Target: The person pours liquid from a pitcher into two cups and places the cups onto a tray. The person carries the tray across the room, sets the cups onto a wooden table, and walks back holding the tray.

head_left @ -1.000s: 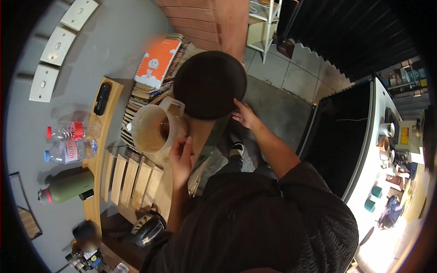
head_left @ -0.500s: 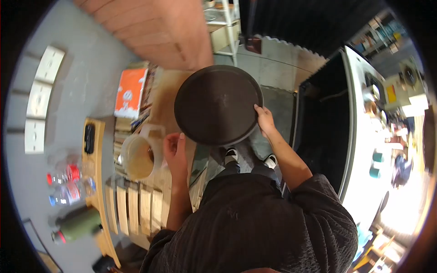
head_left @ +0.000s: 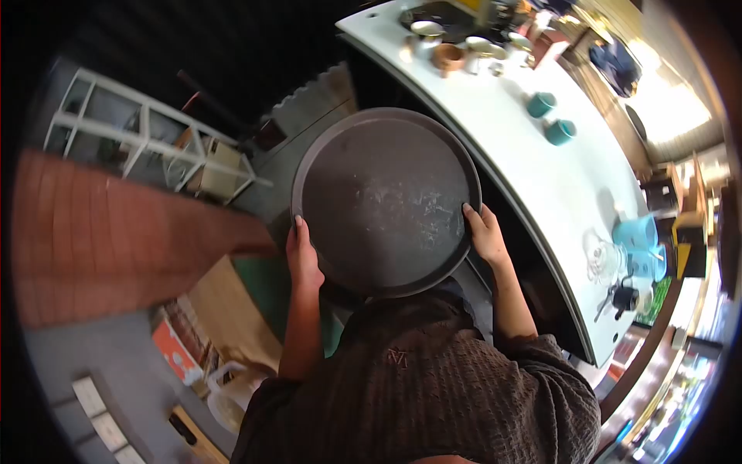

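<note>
A round dark serving tray (head_left: 371,224) with a raised rim is held level in front of my body, its top scuffed with pale marks. My left hand (head_left: 302,255) is closed on the rim at the left, thumb up on the edge. On the opposite side my right hand (head_left: 485,234) grips the rim, its thumb resting over the inner surface. The fingers of both hands beneath the tray are hidden.
Right of me runs a long white counter (head_left: 533,178) bearing teal cups (head_left: 560,131), metal pitchers (head_left: 427,32), a clear glass vessel (head_left: 605,259) and light blue containers (head_left: 640,238). A brick pillar (head_left: 131,240) and white shelf rack (head_left: 147,139) stand left. A plastic jug (head_left: 229,402) sits lower left.
My left hand, formerly off the tray beside the plastic jug, now holds the rim. My view has swung right toward the white counter, and the tray appears larger. The right hand keeps its hold.
</note>
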A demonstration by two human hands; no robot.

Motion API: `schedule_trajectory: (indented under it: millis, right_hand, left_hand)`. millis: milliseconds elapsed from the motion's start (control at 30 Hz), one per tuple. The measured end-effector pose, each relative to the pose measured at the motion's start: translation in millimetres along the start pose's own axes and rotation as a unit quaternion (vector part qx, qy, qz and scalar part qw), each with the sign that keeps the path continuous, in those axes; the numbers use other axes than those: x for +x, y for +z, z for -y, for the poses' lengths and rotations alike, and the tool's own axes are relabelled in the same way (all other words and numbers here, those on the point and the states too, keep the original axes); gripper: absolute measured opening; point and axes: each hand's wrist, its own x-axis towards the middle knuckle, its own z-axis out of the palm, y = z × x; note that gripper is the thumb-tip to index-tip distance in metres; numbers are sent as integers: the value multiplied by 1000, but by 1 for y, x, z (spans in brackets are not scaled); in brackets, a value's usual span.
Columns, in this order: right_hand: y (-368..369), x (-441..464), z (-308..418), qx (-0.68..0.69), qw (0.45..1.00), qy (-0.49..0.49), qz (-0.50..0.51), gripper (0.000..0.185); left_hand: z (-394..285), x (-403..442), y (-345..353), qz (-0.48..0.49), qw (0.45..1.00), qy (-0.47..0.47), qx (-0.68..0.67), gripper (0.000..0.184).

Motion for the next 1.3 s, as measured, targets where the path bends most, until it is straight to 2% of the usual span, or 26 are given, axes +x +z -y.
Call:
schedule_trajectory:
  millis: [33,100,133,167,233,300,367,400,467,500,567,600,700,833,933,1067,1167,1300]
  right_hand:
    - [-17,-2,1,9,1000,0,-20,36]
    - [-49,-7,0,64,990,-96,-86,39]
    - [-70,-6,-1,29,989,-104,-99,43]
    - [-92,-7,6,-43,988,-77,-128,45]
    - [-145,8,-2,-63,985,-8,-161,46]
    - [-185,35,-4,-90,958,-77,-260,43]
    - [-221,61,1,-142,931,-80,-327,55]
    - [-237,77,2,-142,931,-79,-327,55]
    - [-262,114,0,-190,904,-91,-372,82]
    - [-269,132,1,-187,906,-92,-368,82]
    - [-277,160,7,-215,891,-120,-382,105]
    - [-281,171,10,-195,906,-108,-360,114]
    - [-283,191,8,-182,919,-142,-321,112]
    - [-269,190,20,-114,931,-118,-326,96]
    - [-264,191,14,-146,908,-134,-370,87]
    - [-255,175,30,-149,907,-141,-368,84]
    - [-238,160,47,-166,907,-138,-361,81]
    - [-201,155,59,-148,918,-201,-309,77]
  left_hand:
    - [2,2,27,19,1000,-1,11,64]
    - [10,1,76,16,995,-8,97,66]
    - [15,3,96,29,994,-10,109,66]
    - [21,9,115,42,992,-7,116,65]
    - [28,17,149,66,990,-3,128,65]
    - [32,26,175,90,986,5,140,62]
    - [39,34,196,101,988,2,114,63]
    - [37,32,208,85,987,-6,135,62]
    - [37,28,226,63,986,-13,156,61]
    - [38,25,235,44,985,-14,166,61]
    - [41,24,240,20,984,-12,177,61]
    - [49,29,238,34,986,-15,163,63]
    - [56,40,238,56,988,-21,141,66]
    - [45,43,250,56,985,-24,162,66]
    - [47,58,253,43,983,-8,176,60]
    - [47,75,253,67,983,4,173,60]
    - [46,83,256,76,981,-37,173,60]
    - [50,98,256,136,981,-30,135,64]
